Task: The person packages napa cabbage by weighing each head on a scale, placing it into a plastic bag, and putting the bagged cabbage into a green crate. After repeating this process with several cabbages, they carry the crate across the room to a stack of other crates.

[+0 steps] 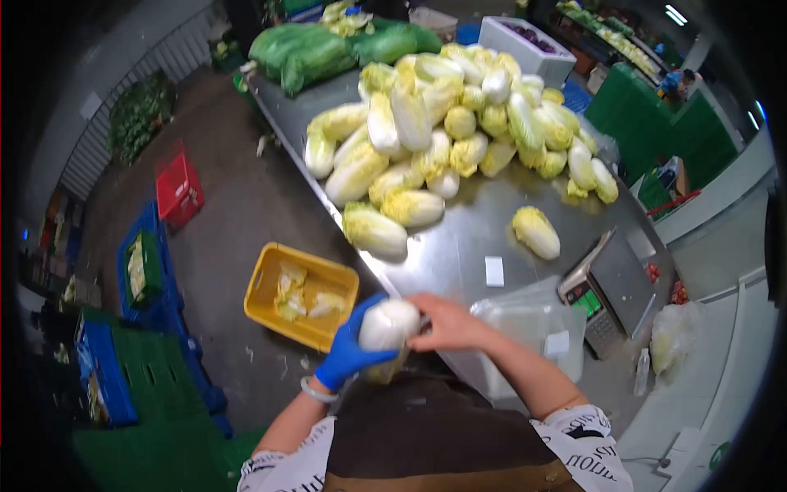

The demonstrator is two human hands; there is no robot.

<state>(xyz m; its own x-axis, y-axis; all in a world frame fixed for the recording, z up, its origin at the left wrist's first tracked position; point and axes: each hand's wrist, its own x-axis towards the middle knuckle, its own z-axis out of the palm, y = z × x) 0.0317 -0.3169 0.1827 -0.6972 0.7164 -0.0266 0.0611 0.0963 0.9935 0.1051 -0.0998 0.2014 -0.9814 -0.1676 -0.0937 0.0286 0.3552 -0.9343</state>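
A napa cabbage (388, 323), its white base facing up, is held close to my apron at the table's near edge. My left hand (349, 353), in a blue glove, wraps around its left side and underside. Bare fingers of my right hand (448, 322) grip the cabbage from the right; part of the fingertips is hidden. Below and to the left, a yellow bin (261, 302) on the floor has loose leaves in it. A single cabbage (537, 233) lies apart on the metal table (467, 217).
A big pile of napa cabbages (410, 115) covers the far part of the table. To the right stand a digital scale (611, 287) and clear plastic bags (525, 324). Green mesh sacks (303, 53) and a white foam box (529, 51) sit farther back. A red crate (179, 187) rests on the floor.
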